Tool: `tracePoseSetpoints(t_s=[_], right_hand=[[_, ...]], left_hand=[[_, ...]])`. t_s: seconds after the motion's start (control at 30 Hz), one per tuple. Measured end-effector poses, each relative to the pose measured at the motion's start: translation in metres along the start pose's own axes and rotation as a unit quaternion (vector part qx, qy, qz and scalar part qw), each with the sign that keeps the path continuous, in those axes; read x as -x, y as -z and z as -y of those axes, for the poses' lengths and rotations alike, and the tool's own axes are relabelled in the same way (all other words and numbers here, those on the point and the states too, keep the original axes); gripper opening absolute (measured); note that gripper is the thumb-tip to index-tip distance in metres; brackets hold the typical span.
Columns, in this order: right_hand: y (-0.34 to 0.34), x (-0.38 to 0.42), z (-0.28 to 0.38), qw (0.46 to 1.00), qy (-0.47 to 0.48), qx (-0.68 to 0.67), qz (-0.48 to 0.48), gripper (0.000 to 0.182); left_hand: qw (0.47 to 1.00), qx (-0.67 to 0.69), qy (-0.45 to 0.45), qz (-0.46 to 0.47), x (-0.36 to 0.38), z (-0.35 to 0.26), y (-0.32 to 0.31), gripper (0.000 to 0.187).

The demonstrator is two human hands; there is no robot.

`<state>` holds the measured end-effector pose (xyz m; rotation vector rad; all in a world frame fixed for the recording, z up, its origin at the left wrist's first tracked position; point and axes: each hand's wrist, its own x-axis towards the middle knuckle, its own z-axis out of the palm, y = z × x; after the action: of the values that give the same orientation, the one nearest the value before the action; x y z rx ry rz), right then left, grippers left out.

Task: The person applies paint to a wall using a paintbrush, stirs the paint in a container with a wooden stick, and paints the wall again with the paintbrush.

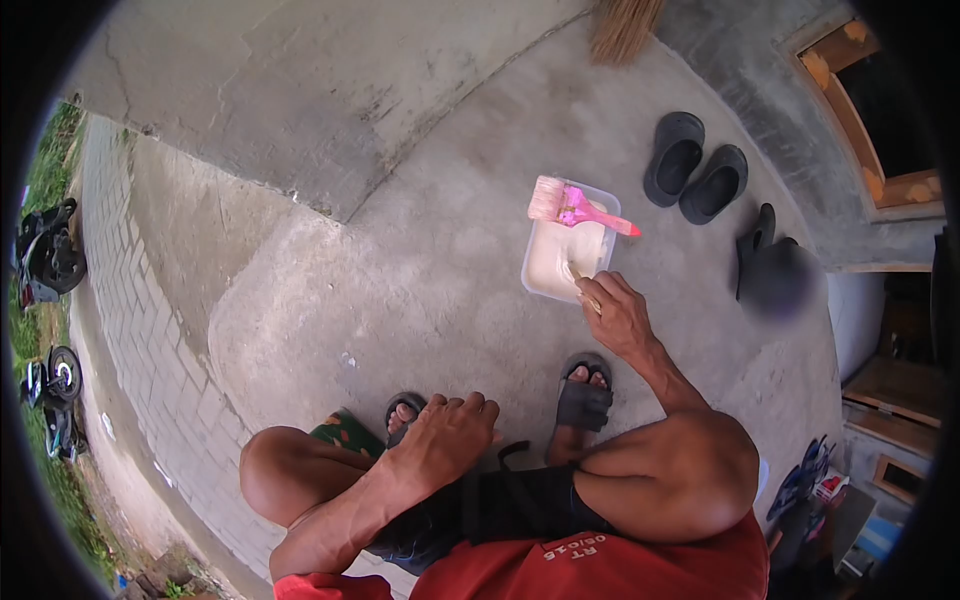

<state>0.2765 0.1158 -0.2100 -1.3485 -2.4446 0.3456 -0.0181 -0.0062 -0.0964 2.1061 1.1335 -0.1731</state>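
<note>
My right hand (617,312) is closed around a short, thin, light-coloured stick (574,272), whose far end dips into off-white paint (560,250). The paint fills part of a clear plastic tub (530,285) standing on the concrete floor. Across the tub's far rim lies a paintbrush (585,213) with a pink handle and pale bristles, apart from my hand. My left hand (447,432) hangs loosely above my lap near my sandalled foot, its fingers a little bent and apart. Nothing shows in it, though the fingertips are partly hidden.
Black clogs (712,185) and another dark shoe (755,240) stand right of the tub. A straw broom (625,30) is at the top by the wall. Sandals (585,395) are on my feet. Motorbikes (62,385) stand beyond the paving at left.
</note>
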Motion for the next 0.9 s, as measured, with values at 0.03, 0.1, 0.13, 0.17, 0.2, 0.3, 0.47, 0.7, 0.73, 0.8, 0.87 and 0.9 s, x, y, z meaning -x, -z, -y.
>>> tracePoseSetpoints(t_s=[0.03,0.1,0.13,0.17,0.2,0.3,0.47,0.7,0.73,0.8,0.87,0.9], right_hand=[[0.002,-0.007,0.0,0.999,0.005,-0.029,-0.018,0.031],[0.002,-0.016,-0.008,0.998,0.009,-0.058,-0.036,0.031],[0.0,-0.017,-0.017,0.997,-0.006,-0.048,-0.055,0.033],[-0.003,-0.016,-0.025,0.996,-0.019,-0.039,-0.073,0.034],[-0.004,-0.011,-0.026,0.996,-0.02,-0.014,-0.081,0.033],[-0.007,0.003,-0.011,0.998,-0.001,-0.047,-0.051,0.032],[0.0,-0.012,-0.015,0.995,-0.037,-0.068,-0.057,0.031],[0.001,-0.007,-0.006,0.989,-0.017,-0.147,-0.026,0.032],[0.002,-0.012,-0.013,0.992,-0.039,-0.111,-0.049,0.032],[0.006,-0.007,-0.017,0.994,-0.073,-0.051,-0.06,0.031],[0.0,0.008,-0.009,0.995,-0.049,-0.085,-0.034,0.03],[0.002,0.01,-0.004,0.993,-0.025,-0.117,-0.011,0.029]], left_hand=[[1.0,0.004,0.002,0.012,-0.001,0.0,0.001,0.029],[1.0,0.007,0.003,0.023,-0.002,0.0,0.002,0.029],[1.0,0.01,0.004,0.02,-0.002,0.001,0.001,0.029],[1.0,0.014,0.006,0.017,-0.001,0.002,0.0,0.03],[1.0,0.016,0.009,0.016,0.0,0.003,0.0,0.03],[1.0,0.018,0.014,0.008,0.002,0.003,-0.001,0.03],[1.0,0.025,0.001,0.016,-0.001,0.002,-0.002,0.031],[1.0,0.014,0.002,0.015,-0.003,-0.001,0.001,0.031],[1.0,0.008,0.006,0.023,-0.003,-0.001,0.002,0.031],[0.999,0.005,0.015,0.032,-0.001,0.001,0.0,0.031],[1.0,0.003,0.009,0.015,0.001,0.002,-0.004,0.031],[1.0,0.003,0.008,0.016,0.0,0.002,-0.004,0.031]])
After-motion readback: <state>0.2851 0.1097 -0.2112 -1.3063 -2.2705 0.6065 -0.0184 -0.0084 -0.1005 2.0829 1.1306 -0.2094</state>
